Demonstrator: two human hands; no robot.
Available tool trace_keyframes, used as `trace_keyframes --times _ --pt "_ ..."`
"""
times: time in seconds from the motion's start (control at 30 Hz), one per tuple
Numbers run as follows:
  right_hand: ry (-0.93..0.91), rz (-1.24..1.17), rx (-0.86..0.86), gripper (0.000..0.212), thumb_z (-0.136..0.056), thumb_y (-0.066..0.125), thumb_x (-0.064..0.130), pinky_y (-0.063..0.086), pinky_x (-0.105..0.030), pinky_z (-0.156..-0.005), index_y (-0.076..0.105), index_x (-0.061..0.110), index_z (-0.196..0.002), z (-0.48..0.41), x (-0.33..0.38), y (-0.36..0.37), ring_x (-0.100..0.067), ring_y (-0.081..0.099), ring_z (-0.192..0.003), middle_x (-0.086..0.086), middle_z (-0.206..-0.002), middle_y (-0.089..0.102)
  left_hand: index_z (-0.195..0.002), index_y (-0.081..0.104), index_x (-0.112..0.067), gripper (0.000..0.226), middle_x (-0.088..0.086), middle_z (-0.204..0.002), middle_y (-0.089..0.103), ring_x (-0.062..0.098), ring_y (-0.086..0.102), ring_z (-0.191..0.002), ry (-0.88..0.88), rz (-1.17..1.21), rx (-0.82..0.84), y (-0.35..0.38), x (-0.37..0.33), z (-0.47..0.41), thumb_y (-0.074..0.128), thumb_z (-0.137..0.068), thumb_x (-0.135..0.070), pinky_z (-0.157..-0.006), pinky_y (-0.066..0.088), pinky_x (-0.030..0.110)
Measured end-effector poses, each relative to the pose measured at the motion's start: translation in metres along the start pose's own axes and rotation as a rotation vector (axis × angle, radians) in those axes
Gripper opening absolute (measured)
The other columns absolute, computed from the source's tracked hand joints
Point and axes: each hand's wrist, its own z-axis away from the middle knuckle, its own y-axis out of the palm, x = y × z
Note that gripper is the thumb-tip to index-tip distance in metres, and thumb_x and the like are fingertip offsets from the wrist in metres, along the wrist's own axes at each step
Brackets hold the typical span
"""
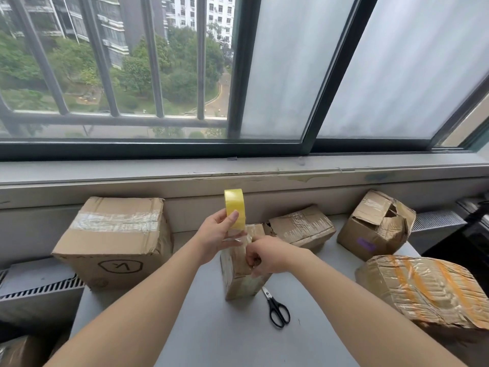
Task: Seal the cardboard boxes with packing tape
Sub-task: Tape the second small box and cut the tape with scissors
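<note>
The left hand (215,235) is gripping the yellow tape roll (234,211). Its thumb is lying across the roll's face and its fingers are curling round behind. It is holding the roll upright just above the small box (239,283), so a clear strip of tape (234,238) is running from under the thumb down to the cardboard.

Just below those fingers, the right hand (266,256) is curling in at the box's upper edge. Its fingertips appear to be pinching the strip's end against the cardboard, probably to anchor it while more tape is being drawn off, though the exact contact is hard to make out.

The box is standing on end on the table (206,337), directly beneath both sets of fingers, which is giving the tape a straight run over its top. The scissors (276,308) are lying just below and right of the right fingertips, likely being kept near for the cut. A large box (116,239) is sitting well left of the left fingers. A crumpled box (423,287) is sitting well right of the right ones.
</note>
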Motion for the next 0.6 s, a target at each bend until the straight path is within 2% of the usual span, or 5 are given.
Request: trace_keyframes --times 0.17,0.27,0.37,0.47,0.6 --pt "-0.002 -0.036 0.008 0.013 -0.085 0.079 0.024 0.047 -0.03 -0.073 0.067 0.023 -0.09 0.003 0.004 -0.001 -0.019 0.063 -0.091 0.006 -0.092 0.066 -0.131 0.062 -0.008 0.039 0.01 -0.111 0.072 0.028 0.073 -0.091 0.007 0.088 0.027 0.017 0.01 -0.013 0.061 -0.101 -0.033 -0.075 0.061 0.042" --pt "0.016 -0.133 -0.024 0.016 -0.088 0.076 0.024 0.052 -0.032 -0.078 0.071 0.017 -0.1 0.011 0.003 -0.002 -0.018 0.063 -0.091 0.003 -0.096 0.07 -0.13 0.062 -0.009 0.036 0.009 -0.114 0.072 0.029 0.072 -0.094 0.025 0.128 0.033 0.024 0.012 -0.02 0.059 -0.102 -0.032 -0.081 0.059 0.046" --pt "0.064 -0.206 -0.051 0.012 -0.093 0.07 0.02 0.053 -0.035 -0.086 0.07 0.018 -0.105 0.018 -0.005 0.001 -0.015 0.061 -0.092 0.003 -0.102 0.072 -0.124 0.063 -0.01 0.03 0.01 -0.113 0.072 0.028 0.072 -0.091 0.02 0.225 0.013 0.028 0.015 -0.025 0.056 -0.104 -0.031 -0.076 0.061 0.04" --pt "0.094 -0.17 -0.073 0.016 -0.092 0.065 0.014 0.053 -0.035 -0.09 0.071 0.018 -0.106 0.021 -0.007 0.002 -0.017 0.064 -0.098 0.003 -0.105 0.073 -0.127 0.061 -0.01 0.031 0.009 -0.114 0.072 0.026 0.073 -0.09 0.006 0.299 -0.021 0.031 0.021 -0.029 0.057 -0.103 -0.03 -0.074 0.063 0.039" --pt "0.09 -0.065 -0.062 0.01 -0.09 0.066 0.018 0.054 -0.038 -0.083 0.068 0.021 -0.099 0.019 0.0 0.006 -0.023 0.064 -0.098 0.0 -0.101 0.071 -0.133 0.059 -0.006 0.038 0.009 -0.113 0.071 0.027 0.072 -0.092 0.023 0.311 -0.073 0.031 0.025 -0.035 0.058 -0.103 -0.029 -0.076 0.064 0.042"
